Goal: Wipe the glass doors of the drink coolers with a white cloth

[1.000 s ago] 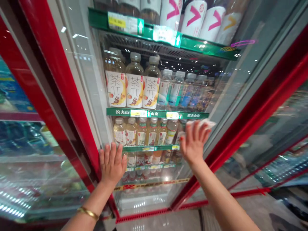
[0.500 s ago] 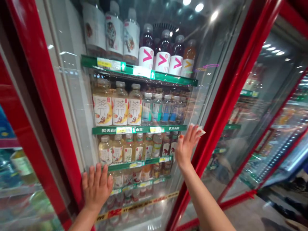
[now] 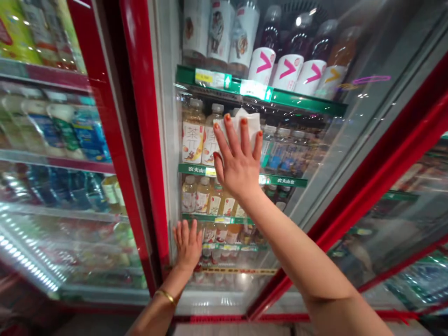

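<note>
My right hand (image 3: pixel 241 167) lies with its fingers spread over a white tissue (image 3: pixel 253 123), pressing it to the glass door (image 3: pixel 336 144) of a drinks cooler. The tissue's edges stick out above and between the fingers; the rest is hidden under the hand. Lower and to the left, my left hand (image 3: pixel 188 245) rests open on the same glass, close to the red door frame (image 3: pixel 140 116). A gold bangle (image 3: pixel 165 297) circles the left wrist. Behind the glass stand tea bottles (image 3: pixel 192 142) and bottles with a pink arrow mark (image 3: pixel 287 71).
Green shelf edges (image 3: pixel 287 181) with price tags run across inside the cooler. Another cooler section (image 3: pixel 59 158) with bottles stands on the left. A red upright (image 3: pixel 381 163) slants along the right side, with more glass-fronted shelves beyond it.
My right hand has moved left across the glass with the tissue, from the right frame to the middle of the door. The view has shifted left; my left hand stays on the glass.
</note>
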The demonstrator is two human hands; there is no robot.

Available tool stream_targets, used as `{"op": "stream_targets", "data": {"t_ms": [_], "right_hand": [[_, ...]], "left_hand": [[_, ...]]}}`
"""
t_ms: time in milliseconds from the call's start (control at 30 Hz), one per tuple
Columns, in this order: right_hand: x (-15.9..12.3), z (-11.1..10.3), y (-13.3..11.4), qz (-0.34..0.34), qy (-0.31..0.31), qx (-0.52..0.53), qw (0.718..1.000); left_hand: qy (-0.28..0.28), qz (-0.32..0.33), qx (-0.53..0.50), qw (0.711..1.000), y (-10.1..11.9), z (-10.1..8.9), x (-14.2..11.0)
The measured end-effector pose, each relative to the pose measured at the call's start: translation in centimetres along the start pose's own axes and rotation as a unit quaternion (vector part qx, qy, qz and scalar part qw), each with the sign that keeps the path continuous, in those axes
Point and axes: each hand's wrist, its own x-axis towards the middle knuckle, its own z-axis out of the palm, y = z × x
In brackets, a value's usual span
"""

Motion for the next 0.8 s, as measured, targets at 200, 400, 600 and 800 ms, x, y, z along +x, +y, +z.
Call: {"op": "stream_targets", "data": {"t_ms": [200, 400, 600, 800], "right_hand": [[-10.3, 7.7, -7.0, -0.301, -0.071, 0.016, 0.951], [-11.3, 6.4, -2.2, -0.165, -0.014, -0.012, 0.986], [-10.6, 8.6, -8.0, -0.110, 0.083, -0.038, 0.990], [-18.9, 5.7, 2.0, 0.100, 0.154, -0.102, 0.978]], "left_hand": [[-0.044, 0.060, -0.086, 0.994, 1.3, -5.4, -3.6], [-0.015, 0.052, -0.134, 0.990, -2.1, -12.5, 0.7], [0.096, 0.063, -0.210, 0.971, -2.4, -12.6, 12.3], [0.073, 0.141, -0.198, 0.967, -2.8, -9.7, 18.6]]}}
